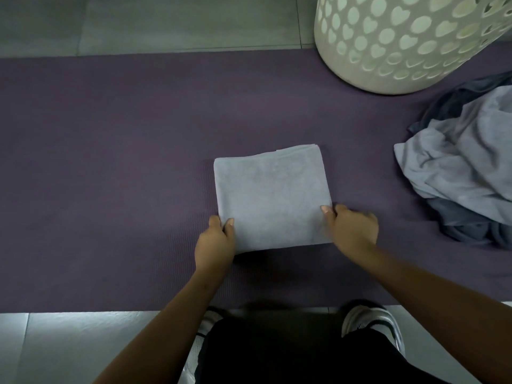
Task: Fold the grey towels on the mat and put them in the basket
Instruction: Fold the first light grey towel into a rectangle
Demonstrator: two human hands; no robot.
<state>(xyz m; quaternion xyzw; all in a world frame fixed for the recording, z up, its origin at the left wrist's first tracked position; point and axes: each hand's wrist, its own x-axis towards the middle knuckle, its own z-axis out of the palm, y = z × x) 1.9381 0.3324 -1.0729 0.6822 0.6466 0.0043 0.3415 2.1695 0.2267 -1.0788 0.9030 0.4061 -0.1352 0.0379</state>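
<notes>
Head camera looks down on a purple mat (110,162) that lies across a grey tiled floor (138,20). I see one folded grey towel (270,200) flat on the mat, near its middle; it makes a neat rectangle, with the layered edges showing at the far side.

My left hand (214,242) grips the near left corner of this towel: the thumb lies on top of the cloth and the other fingers go under the edge. My right hand (352,227) holds the near right corner in a similar way, thumb on top, fingers curled around the side (this hand is a little blurred, so I cannot tell the fingers one by one). Both hands are clamped on the same towel, which rests on the mat.

At the far right stands a white laundry basket (401,42) with round and heart-shaped holes in its wall; its base sits on the mat. Just beside it, nearer to me, is a crumpled pile of unfolded towels (465,167), light grey and dark grey together, well apart from the folded one.

At the bottom I see dark trousers (291,353) and a white sneaker (371,325) on the tiles.
</notes>
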